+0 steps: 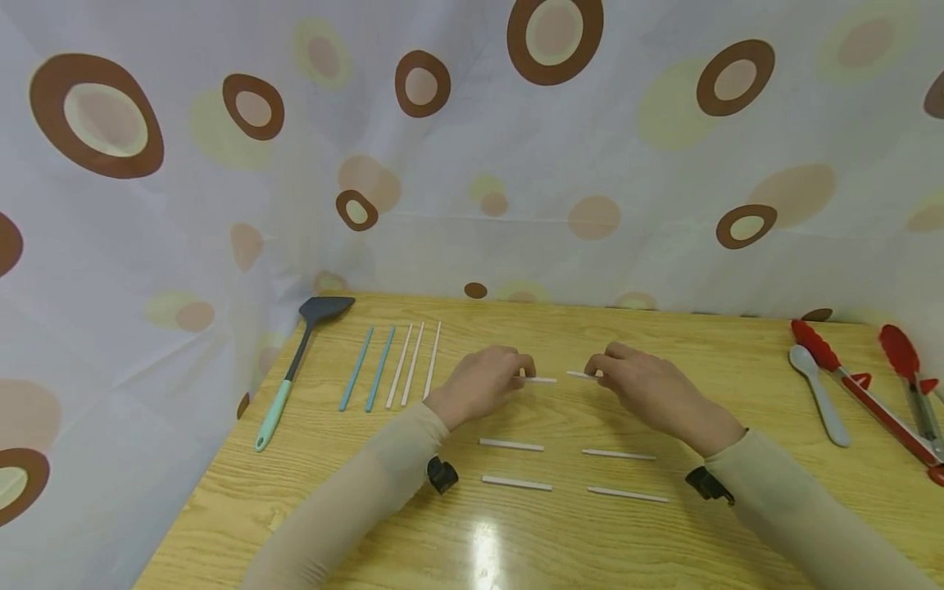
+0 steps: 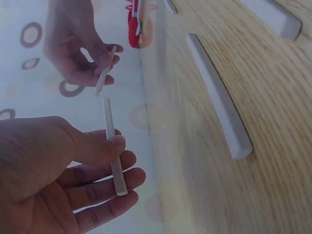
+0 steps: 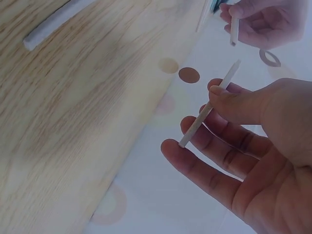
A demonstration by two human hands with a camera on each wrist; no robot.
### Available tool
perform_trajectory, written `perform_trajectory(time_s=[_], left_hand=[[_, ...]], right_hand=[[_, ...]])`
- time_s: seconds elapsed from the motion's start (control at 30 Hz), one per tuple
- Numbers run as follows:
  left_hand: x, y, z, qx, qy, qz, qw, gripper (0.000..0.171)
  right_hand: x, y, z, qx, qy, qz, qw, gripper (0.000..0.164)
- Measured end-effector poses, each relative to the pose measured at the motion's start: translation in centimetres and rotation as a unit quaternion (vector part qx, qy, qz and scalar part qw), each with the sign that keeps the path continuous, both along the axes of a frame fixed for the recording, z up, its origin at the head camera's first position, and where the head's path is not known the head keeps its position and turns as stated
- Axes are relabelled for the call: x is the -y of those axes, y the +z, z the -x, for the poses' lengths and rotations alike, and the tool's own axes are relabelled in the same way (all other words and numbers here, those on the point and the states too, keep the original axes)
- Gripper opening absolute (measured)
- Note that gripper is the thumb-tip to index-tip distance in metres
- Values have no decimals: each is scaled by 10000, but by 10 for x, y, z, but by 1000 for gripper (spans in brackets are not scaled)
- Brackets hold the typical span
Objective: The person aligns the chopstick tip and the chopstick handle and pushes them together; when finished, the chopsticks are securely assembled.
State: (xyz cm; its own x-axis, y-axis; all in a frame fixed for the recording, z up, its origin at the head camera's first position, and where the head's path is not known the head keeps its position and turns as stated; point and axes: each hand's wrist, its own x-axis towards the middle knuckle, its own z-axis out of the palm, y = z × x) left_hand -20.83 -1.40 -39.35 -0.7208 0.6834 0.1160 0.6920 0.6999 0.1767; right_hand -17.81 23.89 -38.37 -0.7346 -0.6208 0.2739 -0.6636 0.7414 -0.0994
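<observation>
A black turner (image 1: 297, 356) with a mint-green handle lies on the wooden table (image 1: 723, 352), left; right, a pale gray spoon (image 1: 820, 395) beside 2 pairs of red-headed tongs (image 1: 880, 412). Behind hangs a circle-patterned curtain (image 1: 472, 147).

Right hand (image 3: 282, 141) pinches white stick (image 3: 196, 123); left hand (image 3: 265, 22) grips second stick (image 3: 234, 30); third stick (image 3: 58, 22) on wood-grain table (image 3: 73, 122).

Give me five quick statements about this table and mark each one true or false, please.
1. The left hand pinches a short white stick. True.
2. The right hand holds nothing. False: it pinches a short white stick too.
3. The two held sticks touch end to end. False: a gap separates them.
4. In the head view, two blue sticks lie right of the spatula. True.
5. The spoon lies across the blue sticks. False: it lies beside red tongs.
</observation>
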Motion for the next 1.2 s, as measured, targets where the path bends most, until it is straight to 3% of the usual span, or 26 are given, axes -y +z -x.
perform_trajectory(time_s=[0.47,1.0,1.2], left_hand=[[-1,3,-1,130,-93,-282,9995,16],[-1,6,-4,-437,-183,108,9988,22],[-2,6,-5,-546,-235,148,9981,26]], right_hand=[[6,-2,-1,-87,68,-79,9999,23],[11,2,-3,-70,-50,-314,9995,24],[14,2,-5,-338,17,-430,9985,25]])
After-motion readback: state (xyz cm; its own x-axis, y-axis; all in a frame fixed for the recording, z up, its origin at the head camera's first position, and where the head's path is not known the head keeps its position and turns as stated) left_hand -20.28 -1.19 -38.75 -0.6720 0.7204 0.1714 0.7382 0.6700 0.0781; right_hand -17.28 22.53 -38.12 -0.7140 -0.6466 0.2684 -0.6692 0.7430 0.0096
